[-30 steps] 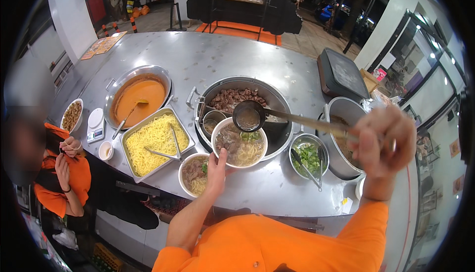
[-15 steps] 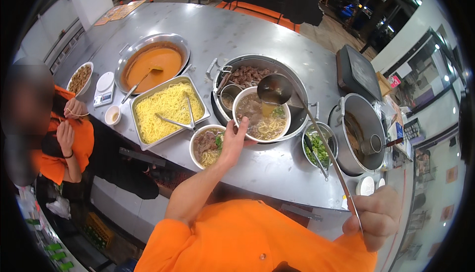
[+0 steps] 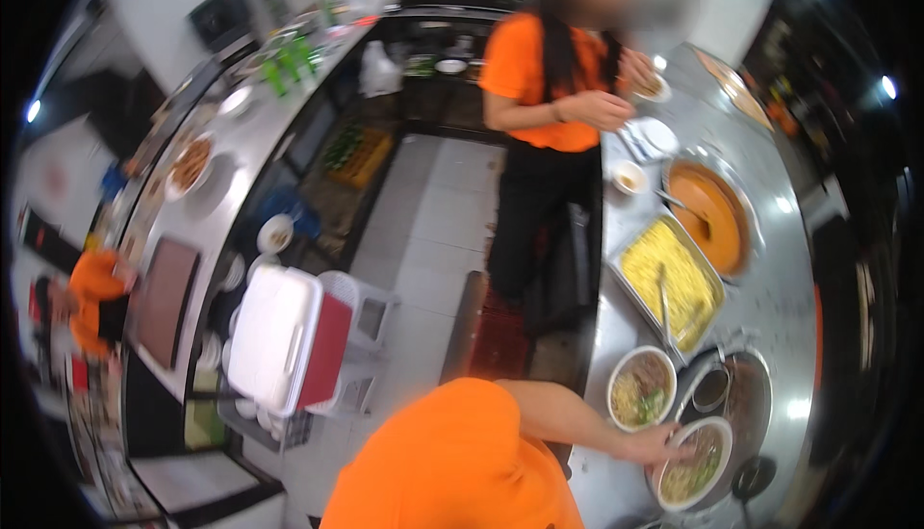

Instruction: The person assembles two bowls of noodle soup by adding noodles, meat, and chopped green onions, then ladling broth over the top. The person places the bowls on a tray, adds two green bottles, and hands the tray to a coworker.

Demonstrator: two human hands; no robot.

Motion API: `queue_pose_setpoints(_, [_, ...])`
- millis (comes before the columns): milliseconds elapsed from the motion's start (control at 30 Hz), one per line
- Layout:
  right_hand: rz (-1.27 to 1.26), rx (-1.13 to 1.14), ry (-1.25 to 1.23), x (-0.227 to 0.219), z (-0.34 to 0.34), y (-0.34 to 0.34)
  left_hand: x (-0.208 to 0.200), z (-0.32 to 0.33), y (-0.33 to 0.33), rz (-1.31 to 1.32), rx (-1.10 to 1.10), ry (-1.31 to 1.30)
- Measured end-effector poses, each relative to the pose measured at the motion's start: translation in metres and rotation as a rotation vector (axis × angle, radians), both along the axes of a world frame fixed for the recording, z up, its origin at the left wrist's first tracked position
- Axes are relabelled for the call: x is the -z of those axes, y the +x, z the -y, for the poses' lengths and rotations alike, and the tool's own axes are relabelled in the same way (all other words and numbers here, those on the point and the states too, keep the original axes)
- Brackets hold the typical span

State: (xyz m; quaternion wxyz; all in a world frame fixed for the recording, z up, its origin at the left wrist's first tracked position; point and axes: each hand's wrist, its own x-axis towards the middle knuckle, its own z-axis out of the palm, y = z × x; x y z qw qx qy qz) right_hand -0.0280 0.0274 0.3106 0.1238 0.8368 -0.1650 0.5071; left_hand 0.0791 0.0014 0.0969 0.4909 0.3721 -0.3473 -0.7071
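My left hand [image 3: 658,444] is closed on the rim of a white bowl [image 3: 728,444] of noodle soup with meat and greens. It is held by the edge of a large metal pot [image 3: 767,375], in which a round metal cup [image 3: 712,387] sits. Beside the bowl is the dark head of a ladle [image 3: 754,478]; its handle runs out of the picture. My right hand is out of view. Another white bowl [image 3: 612,396] of noodles, meat and greens stands on the steel counter, close to my left hand. Farther along lies a metal tray [image 3: 628,283] of yellow noodles [image 3: 664,264] with tongs [image 3: 666,312].
Beyond the tray are a basin of orange sauce [image 3: 710,204], a small cup [image 3: 629,178] and a scale [image 3: 654,139]. A person in an orange shirt [image 3: 549,57] stands at this counter. Left of me, a red-and-white cooler [image 3: 274,332] and white stools [image 3: 371,308] stand before another counter [image 3: 231,197].
The view has swung left, bringing the aisle and second counter into sight. My left hand still holds the bowl; the ladle head is now beside it, not over it. My right hand has left view.
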Motion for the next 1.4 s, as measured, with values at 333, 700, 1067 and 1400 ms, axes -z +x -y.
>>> queue_pose_setpoints(333, [0.178, 0.107, 0.62, 0.089, 0.086, 0.001, 0.028, -0.074, -0.016, -0.151, -0.12, 0.082])
queue_pose_setpoints(700, [0.115, 0.381, 0.952, 0.181, 0.14, -0.064, 0.062, -0.13, -0.015, -0.184, -0.126, 0.136])
queue_pose_setpoints(1067, [0.689, 0.481, 1.15, 0.226, 0.062, -0.186, 0.097, -0.088, 0.025, 0.19, 0.03, 0.035])
queue_pose_setpoints(1400, [0.638, 0.754, 1.026, 0.224, 0.036, -0.161, 0.113, -0.068, 0.018, 0.351, 0.217, 0.019])
